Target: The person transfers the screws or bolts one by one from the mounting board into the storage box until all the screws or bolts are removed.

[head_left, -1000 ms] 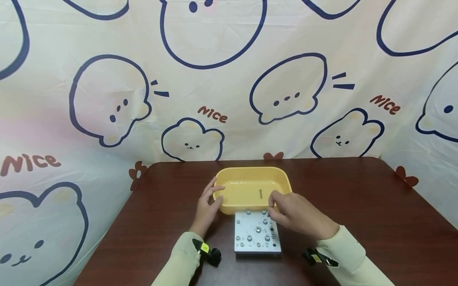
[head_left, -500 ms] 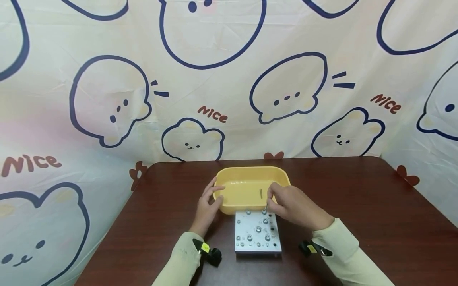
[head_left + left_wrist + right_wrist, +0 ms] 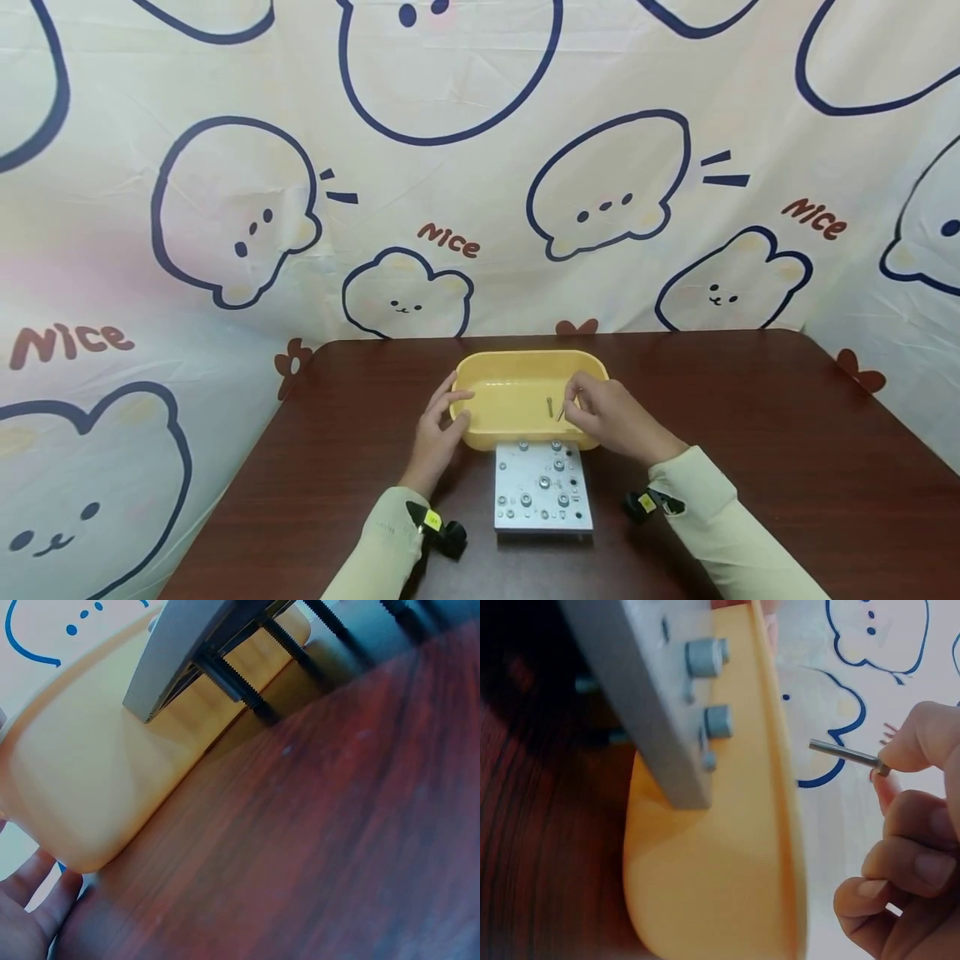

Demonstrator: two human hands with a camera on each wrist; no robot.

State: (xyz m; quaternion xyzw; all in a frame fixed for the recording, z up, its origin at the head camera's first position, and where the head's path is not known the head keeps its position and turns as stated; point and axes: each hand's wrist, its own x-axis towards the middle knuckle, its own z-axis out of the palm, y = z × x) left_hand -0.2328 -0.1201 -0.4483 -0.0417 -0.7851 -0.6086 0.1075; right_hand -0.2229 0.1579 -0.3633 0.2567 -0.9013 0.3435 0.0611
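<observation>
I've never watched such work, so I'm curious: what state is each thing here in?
Yellow tray: upright, uncovered.
Loose bolt: lying in the tray.
Held bolt: pinched, clear of the plate.
Right hand: pinching that bolt.
Left hand: against the tray's left end.
Silver plate: fitted with bolts, threaded shafts sticking out underneath.
Patterned sheet: hanging.

Red "Nice" lettering (image 3: 448, 241) on backdrop (image 3: 495, 183)

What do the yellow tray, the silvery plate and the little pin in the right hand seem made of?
The yellow tray looks like glossy plastic: rounded corners, soft highlights. The silvery plate is probably metal, judging by its flat grey face. The little pin seems metal too, perhaps steel, with a sheen along its shaft.
</observation>
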